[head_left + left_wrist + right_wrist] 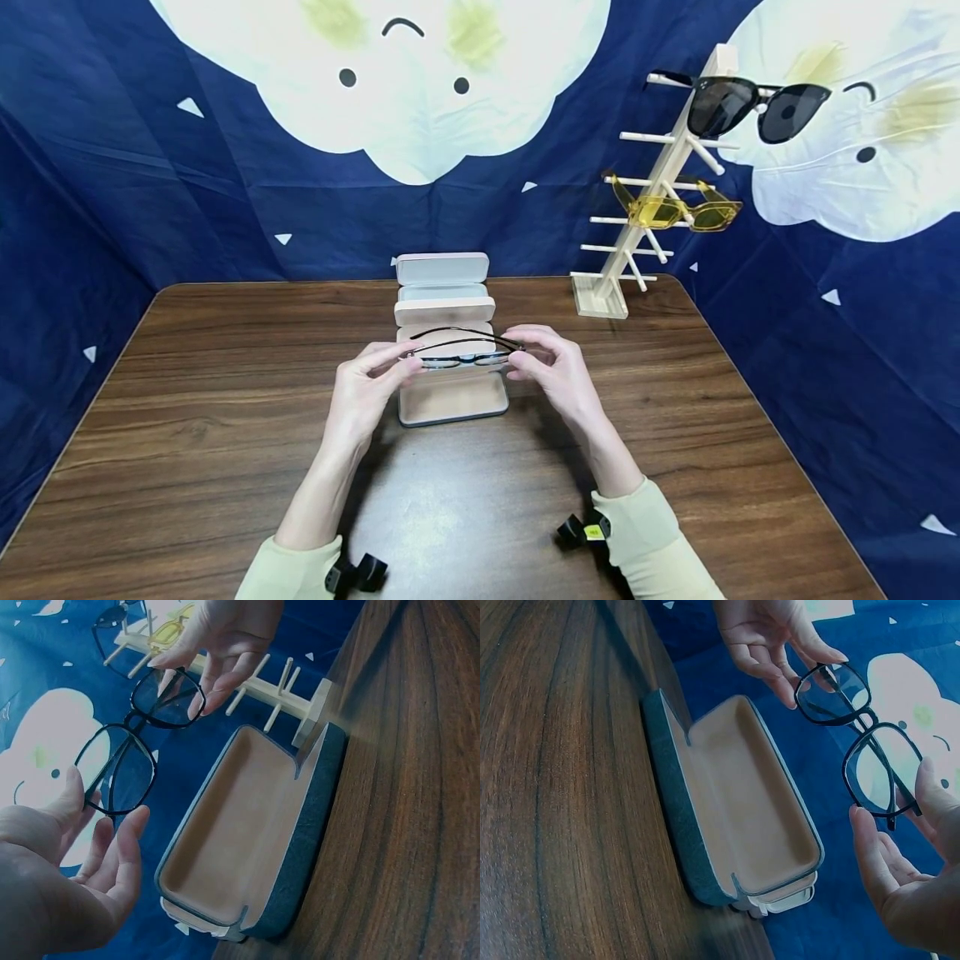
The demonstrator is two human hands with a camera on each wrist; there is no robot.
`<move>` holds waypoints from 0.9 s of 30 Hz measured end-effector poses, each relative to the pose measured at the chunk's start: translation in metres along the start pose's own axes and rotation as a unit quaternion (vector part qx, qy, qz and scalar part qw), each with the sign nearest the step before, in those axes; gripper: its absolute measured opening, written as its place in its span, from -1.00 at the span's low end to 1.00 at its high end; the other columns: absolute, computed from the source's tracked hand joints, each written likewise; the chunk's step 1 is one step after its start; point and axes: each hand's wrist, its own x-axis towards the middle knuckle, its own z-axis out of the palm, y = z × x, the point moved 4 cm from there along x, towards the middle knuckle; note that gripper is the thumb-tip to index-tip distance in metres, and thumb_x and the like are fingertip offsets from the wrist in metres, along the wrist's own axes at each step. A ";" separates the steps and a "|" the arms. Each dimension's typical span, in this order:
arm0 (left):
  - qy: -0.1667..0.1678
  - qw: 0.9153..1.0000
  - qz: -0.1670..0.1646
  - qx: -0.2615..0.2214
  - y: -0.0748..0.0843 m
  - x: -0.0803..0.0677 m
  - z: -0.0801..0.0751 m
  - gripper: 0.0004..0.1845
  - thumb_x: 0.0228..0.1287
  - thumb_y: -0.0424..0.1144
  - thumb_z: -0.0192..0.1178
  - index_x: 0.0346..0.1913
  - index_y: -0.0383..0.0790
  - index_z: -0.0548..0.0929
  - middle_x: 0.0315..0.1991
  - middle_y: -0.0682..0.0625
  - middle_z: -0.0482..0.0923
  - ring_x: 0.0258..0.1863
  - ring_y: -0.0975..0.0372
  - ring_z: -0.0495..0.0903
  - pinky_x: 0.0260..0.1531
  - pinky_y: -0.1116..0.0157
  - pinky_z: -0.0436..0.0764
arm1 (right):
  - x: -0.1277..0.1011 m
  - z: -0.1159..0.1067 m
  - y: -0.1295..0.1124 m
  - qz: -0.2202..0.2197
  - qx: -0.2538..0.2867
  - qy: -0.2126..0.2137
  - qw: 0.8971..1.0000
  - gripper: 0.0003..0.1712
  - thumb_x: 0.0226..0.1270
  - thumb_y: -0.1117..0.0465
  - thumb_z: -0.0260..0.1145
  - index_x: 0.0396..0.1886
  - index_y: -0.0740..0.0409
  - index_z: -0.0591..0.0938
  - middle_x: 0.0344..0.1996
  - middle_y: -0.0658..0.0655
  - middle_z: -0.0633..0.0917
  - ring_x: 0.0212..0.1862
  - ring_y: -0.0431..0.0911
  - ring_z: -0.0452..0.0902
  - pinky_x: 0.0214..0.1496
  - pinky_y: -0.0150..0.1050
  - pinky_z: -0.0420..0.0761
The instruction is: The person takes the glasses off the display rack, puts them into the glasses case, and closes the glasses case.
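Observation:
Both hands hold a pair of black-framed eyeglasses (467, 360) with clear lenses, its temples folded across behind. My left hand (360, 387) pinches one end between thumb and fingers; my right hand (558, 371) pinches the other end the same way. In the left wrist view the eyeglasses (135, 721) hang in the air, apart from the case. Under and in front of them an open dark green glasses case (453, 400) with a beige lining stands on the table. Its lining (757, 787) shows nothing inside in the right wrist view.
More open pale cases, one with a white rim (444, 312), stand behind the green one. At the back right a wooden peg rack (600, 302) carries black sunglasses (720, 107) and yellow glasses (656, 212). A blue cloth (225, 208) hangs behind the wooden table (187, 433).

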 end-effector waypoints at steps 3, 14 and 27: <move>0.002 1.000 0.000 -0.006 0.000 0.000 0.000 -0.66 0.31 -0.35 0.40 0.10 -0.43 0.73 -0.18 0.25 0.67 -0.30 0.44 0.73 -0.19 0.42 0.75 | 0.000 0.000 0.001 0.003 -0.001 -0.001 1.000 -0.65 0.42 0.44 0.31 0.16 0.48 0.61 0.24 0.35 0.55 -0.13 -0.22 0.75 -0.09 -0.14 0.81; -0.013 1.000 0.015 -0.013 0.001 0.000 -0.001 -0.67 0.35 -0.35 0.37 0.09 -0.47 0.71 -0.14 0.02 0.56 -0.29 0.37 0.80 -0.32 0.30 0.79 | 0.001 0.000 0.002 0.003 -0.012 -0.018 1.000 -0.66 0.45 0.43 0.29 0.15 0.50 0.62 0.26 0.36 0.55 -0.13 -0.22 0.75 -0.12 -0.15 0.81; -0.010 0.998 0.025 0.060 0.002 0.001 -0.006 -0.70 0.31 -0.26 0.42 -0.02 -0.41 0.76 -0.26 0.10 0.58 -0.39 0.38 0.79 -0.34 0.24 0.80 | 0.002 -0.001 0.002 0.014 -0.031 -0.051 0.998 -0.69 0.53 0.39 0.21 0.15 0.47 0.63 0.28 0.38 0.52 -0.19 -0.18 0.77 -0.17 -0.21 0.81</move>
